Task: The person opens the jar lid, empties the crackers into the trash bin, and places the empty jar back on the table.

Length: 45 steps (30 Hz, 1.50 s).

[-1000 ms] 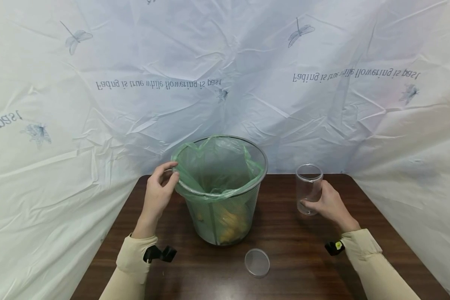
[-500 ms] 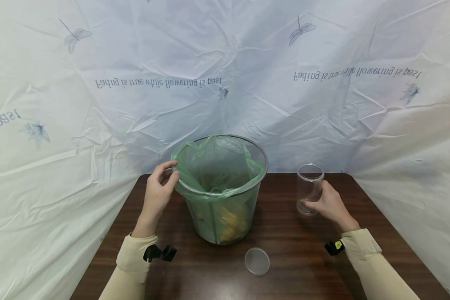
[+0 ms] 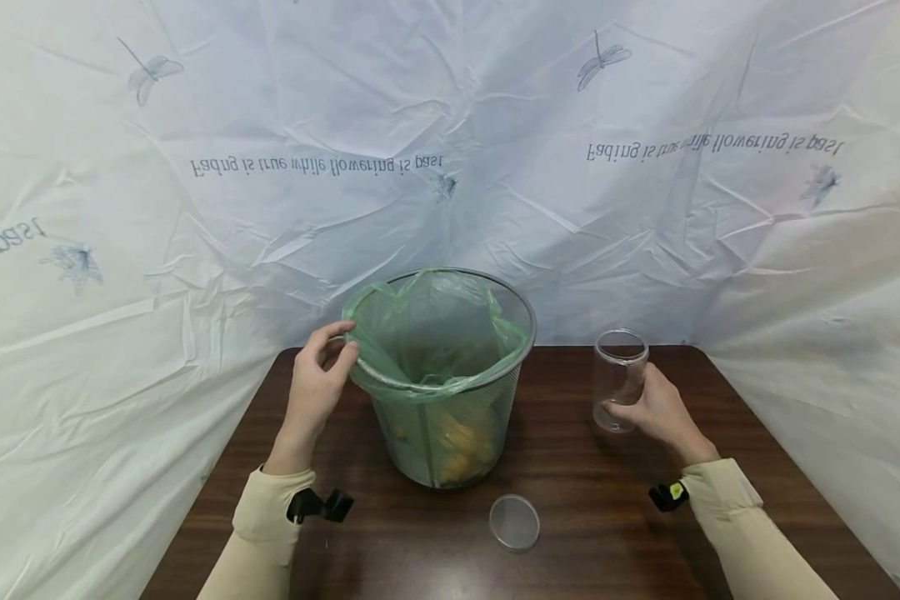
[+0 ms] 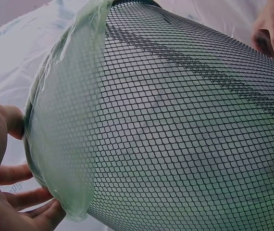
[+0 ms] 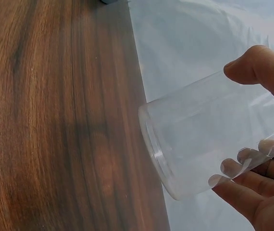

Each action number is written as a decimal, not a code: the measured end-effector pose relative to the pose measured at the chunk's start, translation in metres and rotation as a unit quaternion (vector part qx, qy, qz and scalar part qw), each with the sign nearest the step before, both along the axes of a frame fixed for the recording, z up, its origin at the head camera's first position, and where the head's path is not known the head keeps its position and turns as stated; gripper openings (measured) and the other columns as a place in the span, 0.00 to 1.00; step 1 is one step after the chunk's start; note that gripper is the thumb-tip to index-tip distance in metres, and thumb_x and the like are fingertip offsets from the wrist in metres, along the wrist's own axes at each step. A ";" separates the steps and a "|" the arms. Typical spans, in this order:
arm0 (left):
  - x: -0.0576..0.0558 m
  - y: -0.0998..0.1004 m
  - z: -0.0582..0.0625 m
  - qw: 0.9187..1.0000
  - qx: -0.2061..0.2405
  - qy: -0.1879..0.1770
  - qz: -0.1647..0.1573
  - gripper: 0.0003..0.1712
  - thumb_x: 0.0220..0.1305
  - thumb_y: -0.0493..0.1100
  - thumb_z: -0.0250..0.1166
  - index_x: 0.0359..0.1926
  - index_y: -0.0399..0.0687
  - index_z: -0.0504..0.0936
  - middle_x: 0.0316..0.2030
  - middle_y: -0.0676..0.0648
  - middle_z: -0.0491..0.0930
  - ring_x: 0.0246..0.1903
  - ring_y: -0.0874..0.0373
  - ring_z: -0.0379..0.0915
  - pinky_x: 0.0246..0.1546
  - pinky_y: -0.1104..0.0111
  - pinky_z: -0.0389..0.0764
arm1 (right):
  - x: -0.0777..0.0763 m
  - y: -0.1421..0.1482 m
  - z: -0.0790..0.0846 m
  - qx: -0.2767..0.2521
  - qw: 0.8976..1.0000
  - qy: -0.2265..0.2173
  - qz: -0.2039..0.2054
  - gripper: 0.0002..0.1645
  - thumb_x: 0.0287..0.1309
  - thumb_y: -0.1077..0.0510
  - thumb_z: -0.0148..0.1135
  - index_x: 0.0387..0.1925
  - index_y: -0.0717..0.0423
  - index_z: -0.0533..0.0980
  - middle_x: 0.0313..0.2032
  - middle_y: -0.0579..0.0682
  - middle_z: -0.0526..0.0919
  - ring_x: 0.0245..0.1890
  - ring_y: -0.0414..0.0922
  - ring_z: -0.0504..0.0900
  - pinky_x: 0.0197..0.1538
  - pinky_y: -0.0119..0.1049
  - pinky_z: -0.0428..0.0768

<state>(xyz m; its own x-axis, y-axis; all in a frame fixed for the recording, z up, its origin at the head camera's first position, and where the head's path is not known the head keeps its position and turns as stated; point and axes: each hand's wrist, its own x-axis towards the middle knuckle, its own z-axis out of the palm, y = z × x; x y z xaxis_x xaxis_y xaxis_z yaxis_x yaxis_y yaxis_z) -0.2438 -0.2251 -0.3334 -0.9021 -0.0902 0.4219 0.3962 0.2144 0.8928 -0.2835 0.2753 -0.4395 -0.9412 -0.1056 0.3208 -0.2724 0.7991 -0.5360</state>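
My right hand [image 3: 660,406] grips a clear cylindrical jar [image 5: 194,130] from its right side, thumb on one side and fingers on the other. The jar stands nearly upright, its open mouth facing up and its base low over the table. On the left, my left hand [image 3: 321,375] rests its thumb and fingertips against the rim of a mesh wastebasket [image 3: 512,408], relaxed rather than clenched. A green bin liner [image 4: 65,120] hangs folded over that rim. Yellowish contents [image 3: 461,450] show through the mesh near the bottom.
A clear round lid [image 3: 515,523] lies on the dark wooden table [image 3: 570,483], in front of the wastebasket. Behind and at both sides hangs a white printed sheet [image 3: 495,192]. Black wrist cameras sit on both cuffs.
The jar has shifted very slightly to the right with my right hand. My left hand, the wastebasket and the lid look the same.
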 end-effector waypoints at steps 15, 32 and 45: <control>0.000 -0.001 -0.002 1.000 -0.001 -0.004 0.002 0.21 0.69 0.42 0.60 0.60 0.40 0.75 0.59 0.46 0.72 0.52 0.60 0.72 0.49 0.77 0.74 | -0.002 0.004 -0.009 0.005 1.000 -0.013 -0.012 0.40 0.42 0.51 0.78 0.51 0.64 0.66 0.42 0.60 0.74 0.38 0.55 0.77 0.36 0.46 0.76; 0.000 0.000 0.001 1.000 -0.001 -0.003 0.003 0.22 0.69 0.42 0.60 0.61 0.39 0.74 0.59 0.46 0.72 0.51 0.61 0.72 0.48 0.77 0.74 | -0.002 0.006 -0.016 0.002 0.999 -0.040 -0.027 0.42 0.43 0.45 0.78 0.49 0.64 0.65 0.42 0.61 0.74 0.40 0.56 0.76 0.37 0.46 0.76; -0.001 0.000 0.000 1.000 -0.001 -0.004 0.003 0.21 0.69 0.42 0.60 0.60 0.40 0.75 0.58 0.45 0.72 0.50 0.61 0.73 0.47 0.78 0.74 | -0.001 0.009 -0.016 -0.007 0.997 -0.061 -0.036 0.45 0.44 0.41 0.77 0.51 0.65 0.65 0.44 0.62 0.74 0.42 0.57 0.77 0.37 0.47 0.76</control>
